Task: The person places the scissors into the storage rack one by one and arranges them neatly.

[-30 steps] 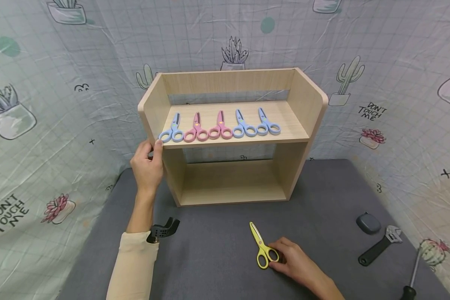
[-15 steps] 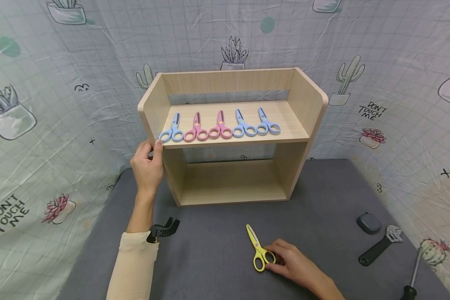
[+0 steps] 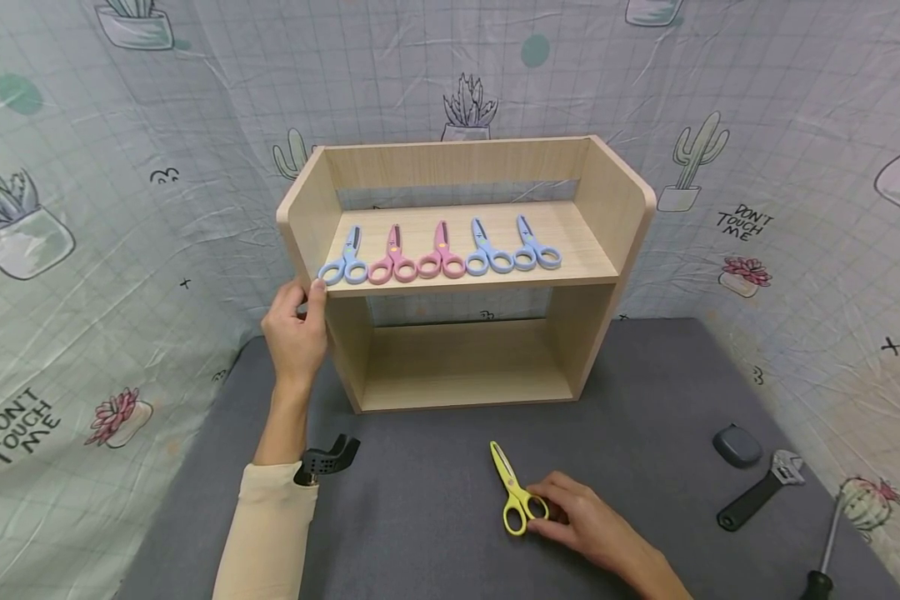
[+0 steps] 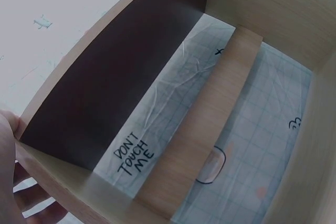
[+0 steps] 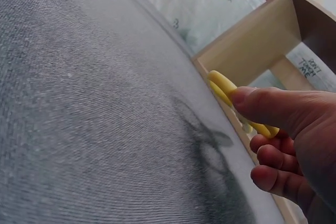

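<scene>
Head view: right hand (image 3: 581,521) is pinching the yellow scissors (image 3: 512,490) on the desk (image 3: 420,517); left hand (image 3: 297,333) is gripping the wooden shelf (image 3: 607,208).

shelf (image 3: 457,242): pale matt wood grain | table cover (image 3: 420,517): grey rough cloth | yellow scissors (image 3: 513,496): smooth plastic
</scene>
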Tool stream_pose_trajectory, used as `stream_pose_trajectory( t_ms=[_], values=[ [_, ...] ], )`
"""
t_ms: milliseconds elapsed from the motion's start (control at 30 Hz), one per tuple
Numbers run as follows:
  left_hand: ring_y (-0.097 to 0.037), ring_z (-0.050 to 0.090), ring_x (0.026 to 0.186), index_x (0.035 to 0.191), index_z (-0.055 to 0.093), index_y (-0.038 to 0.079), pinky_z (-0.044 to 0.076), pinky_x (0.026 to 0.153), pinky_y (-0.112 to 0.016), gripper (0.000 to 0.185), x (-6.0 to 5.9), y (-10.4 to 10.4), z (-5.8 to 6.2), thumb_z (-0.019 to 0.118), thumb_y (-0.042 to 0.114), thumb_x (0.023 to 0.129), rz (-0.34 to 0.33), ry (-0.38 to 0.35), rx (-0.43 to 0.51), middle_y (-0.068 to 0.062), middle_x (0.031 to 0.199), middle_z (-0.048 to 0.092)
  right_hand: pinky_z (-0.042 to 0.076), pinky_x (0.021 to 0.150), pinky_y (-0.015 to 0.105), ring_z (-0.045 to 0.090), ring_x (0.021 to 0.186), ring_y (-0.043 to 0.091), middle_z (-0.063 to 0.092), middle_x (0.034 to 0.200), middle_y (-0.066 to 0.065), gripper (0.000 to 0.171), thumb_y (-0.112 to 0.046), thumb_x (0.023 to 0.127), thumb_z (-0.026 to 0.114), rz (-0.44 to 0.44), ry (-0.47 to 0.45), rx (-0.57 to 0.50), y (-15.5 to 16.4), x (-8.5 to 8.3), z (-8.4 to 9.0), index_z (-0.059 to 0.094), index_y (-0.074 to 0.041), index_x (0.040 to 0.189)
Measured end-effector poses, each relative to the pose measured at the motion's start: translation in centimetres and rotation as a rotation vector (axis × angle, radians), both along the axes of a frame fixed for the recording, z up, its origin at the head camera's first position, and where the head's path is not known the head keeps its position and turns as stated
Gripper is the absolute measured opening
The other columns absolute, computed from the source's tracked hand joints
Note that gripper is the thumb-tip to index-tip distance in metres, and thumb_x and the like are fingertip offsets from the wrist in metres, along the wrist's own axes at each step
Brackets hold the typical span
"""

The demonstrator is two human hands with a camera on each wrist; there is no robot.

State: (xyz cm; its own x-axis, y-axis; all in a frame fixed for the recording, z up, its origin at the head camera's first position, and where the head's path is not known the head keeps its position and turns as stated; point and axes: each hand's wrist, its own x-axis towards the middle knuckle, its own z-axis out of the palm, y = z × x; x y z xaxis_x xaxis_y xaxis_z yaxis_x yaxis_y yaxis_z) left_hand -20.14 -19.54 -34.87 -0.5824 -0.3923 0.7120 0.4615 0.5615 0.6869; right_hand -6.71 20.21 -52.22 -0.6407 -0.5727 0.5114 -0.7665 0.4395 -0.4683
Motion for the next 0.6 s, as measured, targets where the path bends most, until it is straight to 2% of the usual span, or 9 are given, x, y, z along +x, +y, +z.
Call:
stream_pose_trajectory(
  t_ms=[133,333,600],
  values=[
    [-0.021,0.067,0.097,0.088,0.072,-0.002,0.043,0.066,-0.010,0.034,0.0,0.0,0.0,0.062,0.028,0.099,-0.001,0.001,0.001,-0.013,0.108,0.073,0.039,0.067,0.005,0.050,0.076,-0.003,0.061,0.094,-0.005,0.037,-0.020,0.079,0.084,0.010,0.058,-0.013,-0.1,-0.3,0.6,0.070,-0.008,0.111],
    [-0.021,0.067,0.097,0.088,0.072,-0.002,0.043,0.066,-0.010,0.033,0.0,0.0,0.0,0.061,0.027,0.099,-0.007,0.007,0.001,-0.013,0.109,0.073,0.042,0.069,0.006,0.054,0.078,0.000,0.064,0.097,-0.001,0.038,-0.020,0.079,0.084,0.017,0.092,-0.009,-0.2,-0.8,1.9,0.070,-0.007,0.111],
    [-0.021,0.067,0.098,0.080,0.065,-0.004,0.043,0.067,-0.008,0.035,0.0,0.0,0.0,0.061,0.025,0.099,-0.005,0.014,-0.002,-0.015,0.107,0.072,0.044,0.067,0.012,0.054,0.078,0.003,0.061,0.102,-0.006,0.038,-0.016,0.080,0.083,0.013,0.111,-0.012,0.1,-1.9,4.2,0.069,-0.007,0.114]
  ],
)
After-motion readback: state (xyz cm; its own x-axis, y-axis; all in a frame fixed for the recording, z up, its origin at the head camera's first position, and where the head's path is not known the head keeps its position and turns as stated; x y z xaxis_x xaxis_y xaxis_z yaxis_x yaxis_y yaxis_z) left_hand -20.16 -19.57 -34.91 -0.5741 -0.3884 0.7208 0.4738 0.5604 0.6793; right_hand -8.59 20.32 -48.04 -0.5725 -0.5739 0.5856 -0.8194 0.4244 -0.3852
